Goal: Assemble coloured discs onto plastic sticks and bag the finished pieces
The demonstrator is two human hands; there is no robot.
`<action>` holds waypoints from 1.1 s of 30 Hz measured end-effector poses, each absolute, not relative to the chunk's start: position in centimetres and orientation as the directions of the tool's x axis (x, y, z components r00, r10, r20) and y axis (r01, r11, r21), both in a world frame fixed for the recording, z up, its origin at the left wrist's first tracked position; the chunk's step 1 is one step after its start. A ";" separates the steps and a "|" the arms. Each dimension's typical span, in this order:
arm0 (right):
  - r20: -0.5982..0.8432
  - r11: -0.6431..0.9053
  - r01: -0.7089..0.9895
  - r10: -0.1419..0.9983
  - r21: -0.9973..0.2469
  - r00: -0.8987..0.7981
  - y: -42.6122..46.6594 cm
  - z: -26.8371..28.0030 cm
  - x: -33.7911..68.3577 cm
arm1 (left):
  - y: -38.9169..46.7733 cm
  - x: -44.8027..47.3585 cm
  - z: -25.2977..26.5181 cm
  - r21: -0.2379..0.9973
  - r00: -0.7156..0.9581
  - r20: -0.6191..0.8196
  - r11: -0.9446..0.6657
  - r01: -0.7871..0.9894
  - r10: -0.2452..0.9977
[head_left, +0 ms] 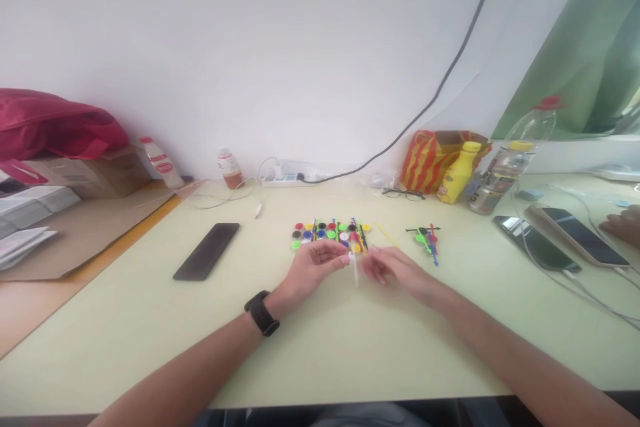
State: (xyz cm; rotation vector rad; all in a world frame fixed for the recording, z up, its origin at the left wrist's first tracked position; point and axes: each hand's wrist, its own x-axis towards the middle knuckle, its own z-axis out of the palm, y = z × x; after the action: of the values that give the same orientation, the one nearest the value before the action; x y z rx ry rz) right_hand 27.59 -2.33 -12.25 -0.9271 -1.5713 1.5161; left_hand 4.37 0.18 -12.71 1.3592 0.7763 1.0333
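Over the middle of the table, my left hand pinches a small white plastic piece between thumb and fingertips. A slim white strip, blurred, hangs down from that spot; I cannot make out whether the two are joined. Close by on the right is my right hand, its fingers curled and smeared by motion, so its grip does not show. Just beyond both hands lie rows of round coloured discs with coloured plastic arrows among them. To the right, several discs and arrows form a separate small group.
A black phone lies to the left, and two phones with cables lie to the right. Glasses, a yellow bottle and a power strip line the wall. Another person's hand rests at the right edge.
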 end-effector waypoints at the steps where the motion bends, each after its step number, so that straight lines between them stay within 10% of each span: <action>1: -0.004 0.001 0.008 0.860 -1.000 -0.510 -2.3 -12.1 27.8 | 0.2 4.4 -12.8 0.988 0.373 0.122 -0.075 -0.137 0.920; 33: 0.075 0.073 -0.029 0.995 -0.997 -0.070 -0.3 -11.2 30.5 | 0.4 3.4 -11.7 0.833 0.529 -0.093 0.357 -0.422 0.844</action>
State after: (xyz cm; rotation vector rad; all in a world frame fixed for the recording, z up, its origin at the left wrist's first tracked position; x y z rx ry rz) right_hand 30.46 -0.27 -11.19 -1.1007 -1.2753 1.2177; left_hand 3.39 0.39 -11.69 0.8561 0.5747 0.8775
